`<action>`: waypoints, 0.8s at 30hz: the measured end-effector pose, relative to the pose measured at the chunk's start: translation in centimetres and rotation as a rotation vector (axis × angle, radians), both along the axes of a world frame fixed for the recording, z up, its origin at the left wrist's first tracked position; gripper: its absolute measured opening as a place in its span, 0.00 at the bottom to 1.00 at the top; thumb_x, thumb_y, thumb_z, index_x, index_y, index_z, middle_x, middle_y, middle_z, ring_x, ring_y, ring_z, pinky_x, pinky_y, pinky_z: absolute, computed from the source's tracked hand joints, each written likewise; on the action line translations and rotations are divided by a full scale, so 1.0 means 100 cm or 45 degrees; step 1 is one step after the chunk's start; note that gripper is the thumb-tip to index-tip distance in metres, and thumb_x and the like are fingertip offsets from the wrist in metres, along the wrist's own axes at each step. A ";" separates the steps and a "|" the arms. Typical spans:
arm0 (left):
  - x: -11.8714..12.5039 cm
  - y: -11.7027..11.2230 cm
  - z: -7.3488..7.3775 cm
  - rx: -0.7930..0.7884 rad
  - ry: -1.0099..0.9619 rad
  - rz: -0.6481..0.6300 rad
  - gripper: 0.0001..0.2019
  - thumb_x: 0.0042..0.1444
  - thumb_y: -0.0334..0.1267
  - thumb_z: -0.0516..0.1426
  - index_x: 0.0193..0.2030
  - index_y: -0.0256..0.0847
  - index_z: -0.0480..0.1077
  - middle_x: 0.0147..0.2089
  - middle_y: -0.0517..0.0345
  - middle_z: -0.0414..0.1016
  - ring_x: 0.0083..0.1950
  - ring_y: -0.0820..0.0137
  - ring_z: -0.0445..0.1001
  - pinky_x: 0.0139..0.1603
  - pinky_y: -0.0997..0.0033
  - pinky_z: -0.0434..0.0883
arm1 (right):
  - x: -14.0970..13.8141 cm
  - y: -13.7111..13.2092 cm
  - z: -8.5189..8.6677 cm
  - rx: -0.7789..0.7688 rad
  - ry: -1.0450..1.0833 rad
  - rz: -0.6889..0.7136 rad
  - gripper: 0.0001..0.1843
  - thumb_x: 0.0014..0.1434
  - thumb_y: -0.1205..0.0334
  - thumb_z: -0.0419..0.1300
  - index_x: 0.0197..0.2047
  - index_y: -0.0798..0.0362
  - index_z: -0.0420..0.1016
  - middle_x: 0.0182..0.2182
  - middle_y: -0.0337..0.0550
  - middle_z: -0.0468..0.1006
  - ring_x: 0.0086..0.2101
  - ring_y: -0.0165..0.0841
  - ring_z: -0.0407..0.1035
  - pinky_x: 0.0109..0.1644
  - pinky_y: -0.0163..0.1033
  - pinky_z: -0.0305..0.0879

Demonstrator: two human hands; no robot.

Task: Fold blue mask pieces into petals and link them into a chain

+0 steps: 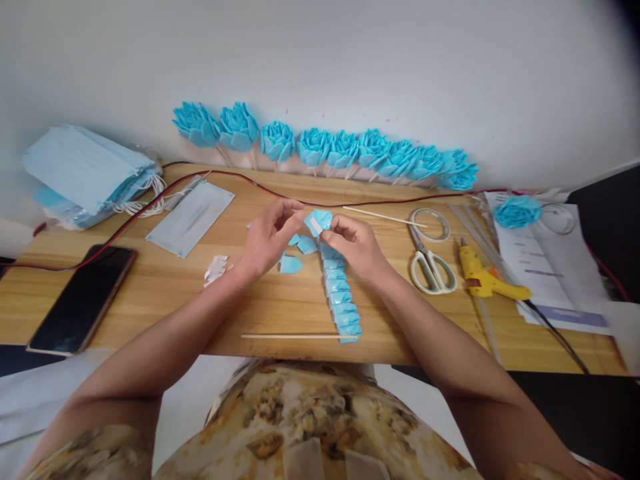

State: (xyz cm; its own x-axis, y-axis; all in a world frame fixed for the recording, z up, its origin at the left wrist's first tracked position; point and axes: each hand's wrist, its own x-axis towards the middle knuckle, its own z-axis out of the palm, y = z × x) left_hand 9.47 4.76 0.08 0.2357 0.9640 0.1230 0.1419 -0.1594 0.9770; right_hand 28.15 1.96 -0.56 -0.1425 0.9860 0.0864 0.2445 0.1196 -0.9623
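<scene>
A blue petal-shaped piece [320, 220] with a white strip across it is pinched between the thumb and fingers of my right hand [354, 241]. My left hand [273, 235] is at the petal's left edge, thumb and fingertips drawn together; whatever they hold is too small to make out. Under my right hand starts a row of overlapping blue petals [341, 297], running down toward the table's front edge. Several loose blue petals [290, 264] lie between my hands. White paper scraps [217, 269] are by my left wrist.
Blue flowers [313, 148] on sticks lean along the wall. Scissors [433, 270], a tape roll [435, 225] and a yellow glue gun [487, 277] lie right. A mask stack [90, 167], single mask [191, 217] and phone [83, 300] are left. A thin stick [290, 337] lies in front.
</scene>
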 end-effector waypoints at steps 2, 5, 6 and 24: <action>0.000 0.002 0.000 -0.074 -0.019 -0.113 0.17 0.55 0.52 0.61 0.40 0.38 0.74 0.34 0.56 0.77 0.34 0.71 0.72 0.33 0.73 0.67 | 0.000 0.000 0.000 -0.009 0.002 0.022 0.15 0.55 0.54 0.61 0.24 0.51 0.61 0.23 0.35 0.63 0.26 0.28 0.57 0.31 0.37 0.52; 0.001 0.003 0.000 -0.195 -0.086 -0.199 0.18 0.48 0.52 0.66 0.32 0.38 0.73 0.29 0.59 0.74 0.30 0.73 0.69 0.31 0.73 0.66 | 0.000 0.000 -0.001 -0.015 -0.008 0.055 0.15 0.55 0.54 0.62 0.24 0.51 0.62 0.23 0.34 0.64 0.26 0.27 0.56 0.32 0.36 0.53; 0.002 0.003 -0.001 -0.222 -0.109 -0.197 0.18 0.46 0.52 0.67 0.31 0.39 0.72 0.28 0.60 0.73 0.29 0.73 0.68 0.30 0.73 0.65 | 0.000 0.000 -0.001 -0.020 -0.003 0.069 0.15 0.55 0.54 0.62 0.24 0.51 0.64 0.23 0.35 0.65 0.27 0.28 0.57 0.32 0.36 0.54; 0.002 0.002 -0.008 -0.352 -0.244 -0.169 0.11 0.48 0.44 0.65 0.26 0.39 0.74 0.24 0.62 0.70 0.26 0.76 0.62 0.28 0.74 0.61 | -0.002 0.001 -0.004 -0.001 0.024 0.017 0.13 0.54 0.56 0.62 0.25 0.51 0.62 0.23 0.34 0.63 0.27 0.27 0.56 0.32 0.36 0.54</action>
